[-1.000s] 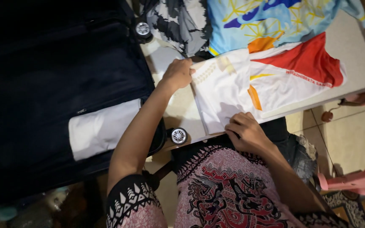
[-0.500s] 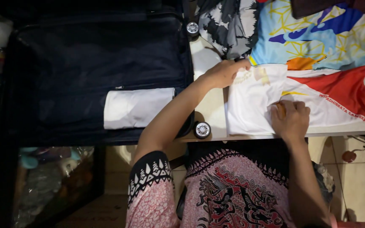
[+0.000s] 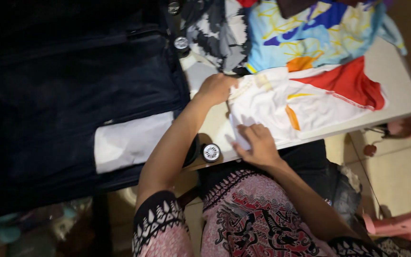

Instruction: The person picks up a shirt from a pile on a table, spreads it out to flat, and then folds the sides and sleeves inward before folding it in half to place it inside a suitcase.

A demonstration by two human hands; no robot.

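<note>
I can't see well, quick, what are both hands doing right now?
Left hand: gripping the far edge of the white shirt.
Right hand: pressing on the shirt's near corner; grip cannot be told.

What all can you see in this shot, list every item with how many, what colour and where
white shirt: one, white with red and orange patches, on the table under both hands
table: one, pale, right of the suitcase
blue shirt: one, light blue with yellow lines, far side of table
grey shirt: one, grey-white pattern, beside the blue one
suitcase: one, dark navy, open, left
folded cloth: one, white, inside suitcase
left hand: on the white shirt's far corner
right hand: on its near edge
</note>
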